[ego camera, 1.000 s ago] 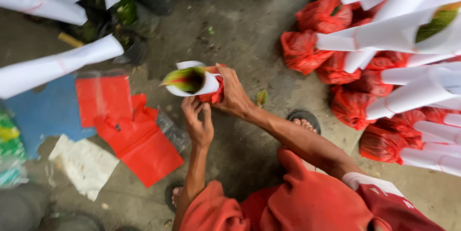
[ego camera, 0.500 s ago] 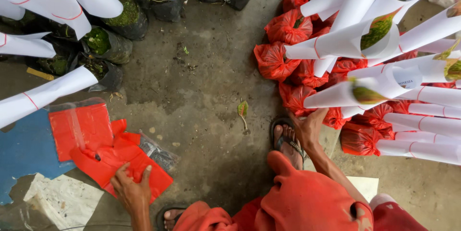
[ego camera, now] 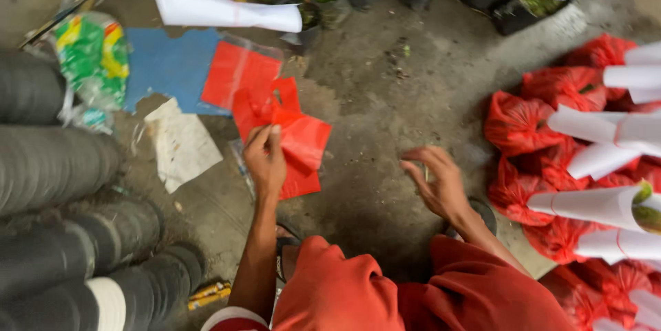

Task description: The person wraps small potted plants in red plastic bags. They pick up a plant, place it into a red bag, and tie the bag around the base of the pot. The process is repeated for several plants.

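Two hands | left hand (ego camera: 265, 159) pinching red plastic bag (ego camera: 299, 142) | right hand (ego camera: 437, 183) open, empty

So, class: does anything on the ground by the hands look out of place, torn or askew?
Yes. Beside the left hand, a torn white paper scrap lies loose, and the red plastic bags sit crumpled and overlapping, not flat.

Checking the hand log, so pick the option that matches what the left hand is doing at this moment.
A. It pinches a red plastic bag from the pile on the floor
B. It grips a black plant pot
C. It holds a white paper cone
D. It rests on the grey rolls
A: the left hand pinches the top red plastic bag of the pile on the concrete floor, while the right hand hovers empty.
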